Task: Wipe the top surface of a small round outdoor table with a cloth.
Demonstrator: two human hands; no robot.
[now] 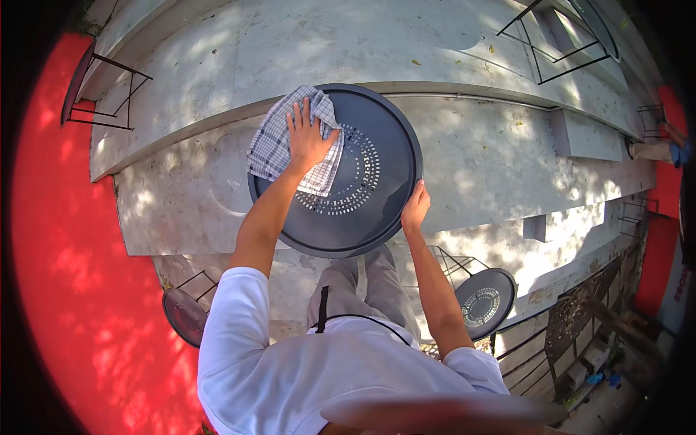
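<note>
A round dark metal tabletop (380,125) with rings of small perforations lies in front of me. My left hand (310,138) rests flat on a checked cloth (272,138), fingers spread, pressing it on the upper left part of the tabletop. The cloth is bunched near its top and hangs slightly past the left rim. My right hand (416,206) grips the tabletop's right rim, thumb on top and the other fingers mostly hidden beneath. Whatever supports the tabletop cannot be seen.
Round stools or tables with thin metal legs stand at lower right (485,304), lower left (185,317), upper left (79,84) and upper right (598,24). Concrete steps (489,141) run across the scene beside a red wall or surface (60,228). Part of another person (655,151) shows far right.
</note>
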